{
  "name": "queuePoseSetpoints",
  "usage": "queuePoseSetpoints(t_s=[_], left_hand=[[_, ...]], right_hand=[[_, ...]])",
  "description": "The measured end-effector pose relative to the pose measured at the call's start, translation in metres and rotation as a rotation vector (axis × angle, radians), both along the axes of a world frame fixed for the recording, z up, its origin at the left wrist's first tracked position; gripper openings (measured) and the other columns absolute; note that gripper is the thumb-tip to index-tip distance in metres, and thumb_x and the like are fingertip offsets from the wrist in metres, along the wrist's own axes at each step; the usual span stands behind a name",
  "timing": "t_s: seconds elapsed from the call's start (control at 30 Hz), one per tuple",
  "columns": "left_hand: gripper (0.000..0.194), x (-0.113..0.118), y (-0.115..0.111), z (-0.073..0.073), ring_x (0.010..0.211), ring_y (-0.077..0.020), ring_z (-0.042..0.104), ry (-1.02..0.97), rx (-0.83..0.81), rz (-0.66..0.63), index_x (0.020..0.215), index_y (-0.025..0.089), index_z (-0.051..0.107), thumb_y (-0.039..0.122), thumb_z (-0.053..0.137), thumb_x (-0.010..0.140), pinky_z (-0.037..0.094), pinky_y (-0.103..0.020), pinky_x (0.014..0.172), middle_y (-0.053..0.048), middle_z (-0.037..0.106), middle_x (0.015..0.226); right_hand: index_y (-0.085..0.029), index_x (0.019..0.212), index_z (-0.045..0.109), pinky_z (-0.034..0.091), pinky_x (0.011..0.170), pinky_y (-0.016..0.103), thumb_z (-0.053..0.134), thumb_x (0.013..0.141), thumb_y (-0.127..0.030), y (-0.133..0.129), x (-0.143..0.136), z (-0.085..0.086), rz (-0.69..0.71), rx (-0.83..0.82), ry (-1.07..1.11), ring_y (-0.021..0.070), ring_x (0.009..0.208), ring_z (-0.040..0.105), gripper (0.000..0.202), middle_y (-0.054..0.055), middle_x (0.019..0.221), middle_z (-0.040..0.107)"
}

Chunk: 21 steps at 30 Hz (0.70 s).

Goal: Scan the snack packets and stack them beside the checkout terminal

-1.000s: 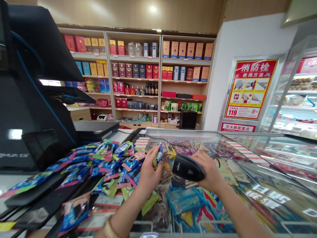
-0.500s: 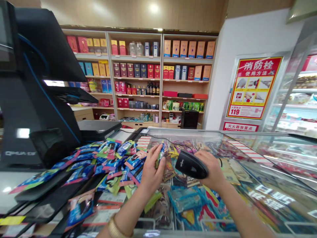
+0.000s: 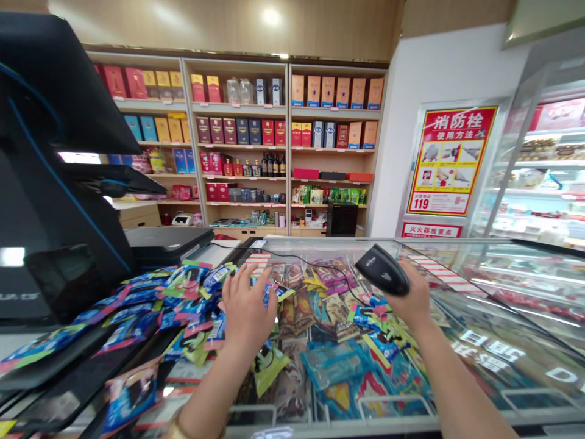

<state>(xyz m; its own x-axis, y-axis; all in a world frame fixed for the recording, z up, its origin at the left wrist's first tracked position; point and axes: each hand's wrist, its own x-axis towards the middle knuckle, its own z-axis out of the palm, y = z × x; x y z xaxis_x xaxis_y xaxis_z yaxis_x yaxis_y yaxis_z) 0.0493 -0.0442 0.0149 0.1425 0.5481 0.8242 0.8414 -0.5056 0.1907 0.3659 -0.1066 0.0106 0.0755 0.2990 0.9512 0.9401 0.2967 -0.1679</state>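
Note:
My right hand (image 3: 409, 296) is wrapped round a black handheld scanner (image 3: 382, 270), held above the glass counter with its head pointing left. A cord runs from it over the glass. My left hand (image 3: 249, 308) has its fingers spread over the right side of a pile of small blue, pink and green snack packets (image 3: 189, 280); a blue and yellow packet (image 3: 276, 292) lies beside its thumb. Beneath the scanner several blue and green packets (image 3: 381, 338) lie on the glass. A lime-green packet (image 3: 269, 367) is right of my left wrist.
A large black checkout terminal (image 3: 50, 183) stands at the left, with a flat dark device (image 3: 167, 241) behind the packets. Ice creams show under the glass counter top (image 3: 461, 305). Shelves of boxes and bottles (image 3: 287, 146) stand behind, and a glass-fronted cooler (image 3: 543, 177) at the right.
My left hand has moved left and opened, no longer by the small packet it held. My right hand has moved right and up with the scanner. Packets now show on the glass below it.

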Motion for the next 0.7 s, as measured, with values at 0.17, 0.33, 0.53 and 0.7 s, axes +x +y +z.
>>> queuePoseSetpoints(t_s=[0.17,0.33,0.53,0.7], left_hand=[[0.044,0.049,-0.021,0.001,0.12,-0.0261,0.052,0.163,-0.282,-0.55,0.125,0.021,0.057,0.021,0.051,0.082,0.045,-0.042,0.1,-0.013,0.054,0.129],[0.056,0.116,-0.023,0.0,0.122,-0.0291,0.05,0.382,-0.5,-0.778,0.132,0.02,0.05,0.033,0.059,0.079,0.043,-0.043,0.102,-0.015,0.047,0.137],[0.057,0.197,-0.008,-0.01,0.112,-0.0313,0.058,0.465,-0.592,-0.638,0.127,0.016,0.051,0.046,0.055,0.079,0.046,-0.045,0.097,-0.017,0.059,0.121],[0.053,0.216,-0.012,-0.02,0.11,-0.0328,0.059,0.601,-0.639,-0.58,0.125,0.02,0.052,0.048,0.05,0.081,0.039,-0.055,0.1,-0.016,0.064,0.113]], right_hand=[[-0.021,0.086,0.056,0.046,0.065,0.032,0.06,0.067,-0.025,0.001,0.007,0.001,-0.023,0.045,0.05,0.0215,0.073,0.058,0.019,0.003,0.078,0.06],[-0.021,0.085,0.055,0.045,0.065,0.033,0.06,0.067,-0.026,0.003,0.008,-0.001,-0.046,0.032,0.075,0.0214,0.073,0.057,0.018,0.003,0.076,0.059],[-0.021,0.08,0.054,0.043,0.062,0.031,0.057,0.07,-0.027,0.006,0.011,-0.006,-0.108,0.051,0.08,0.0199,0.068,0.054,0.012,0.001,0.073,0.057],[-0.022,0.077,0.052,0.042,0.061,0.03,0.056,0.067,-0.025,0.006,0.009,-0.007,-0.119,0.059,0.092,0.0194,0.066,0.054,0.011,0.001,0.072,0.055]])
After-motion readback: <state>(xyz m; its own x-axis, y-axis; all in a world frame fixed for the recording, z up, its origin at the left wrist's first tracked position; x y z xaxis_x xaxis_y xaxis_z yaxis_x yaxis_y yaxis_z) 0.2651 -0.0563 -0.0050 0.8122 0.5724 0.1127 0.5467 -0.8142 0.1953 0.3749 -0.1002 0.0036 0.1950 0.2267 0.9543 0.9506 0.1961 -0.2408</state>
